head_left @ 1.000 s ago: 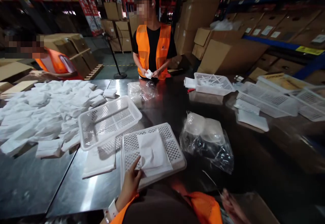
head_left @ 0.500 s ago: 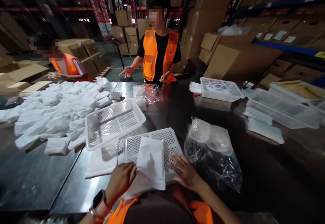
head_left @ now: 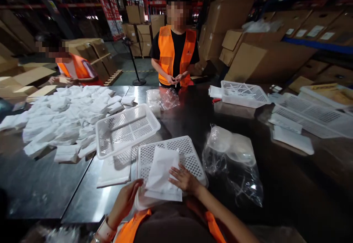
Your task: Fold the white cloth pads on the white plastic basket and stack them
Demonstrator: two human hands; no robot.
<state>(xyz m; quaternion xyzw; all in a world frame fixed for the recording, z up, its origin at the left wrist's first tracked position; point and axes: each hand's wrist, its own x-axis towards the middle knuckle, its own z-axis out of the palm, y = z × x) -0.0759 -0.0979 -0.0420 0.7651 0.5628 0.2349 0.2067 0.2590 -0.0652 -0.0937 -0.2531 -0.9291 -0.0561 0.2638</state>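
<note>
A white flat packet (head_left: pixel 161 169) lies on an upturned white perforated basket (head_left: pixel 190 153) right in front of me. My left hand (head_left: pixel 126 200) grips the packet's near left corner at the basket's edge. My right hand (head_left: pixel 185 179) rests flat on the packet's right side, fingers spread. A second white basket (head_left: pixel 127 129) stands tilted just beyond, partly over the first. Under it lies another white sheet (head_left: pixel 114 171) on the steel table (head_left: pixel 41 188).
A clear plastic bag (head_left: pixel 234 162) with white pieces lies to the right. A heap of white packets (head_left: pixel 68 118) covers the left. Across the table stands a person in an orange vest (head_left: pixel 175 52); another person (head_left: pixel 71 68) works at far left. More baskets (head_left: pixel 244 94) sit at right.
My right hand has moved left onto the packet. My left hand has slid down to the packet's near corner. The person opposite has drawn both hands together at the waist.
</note>
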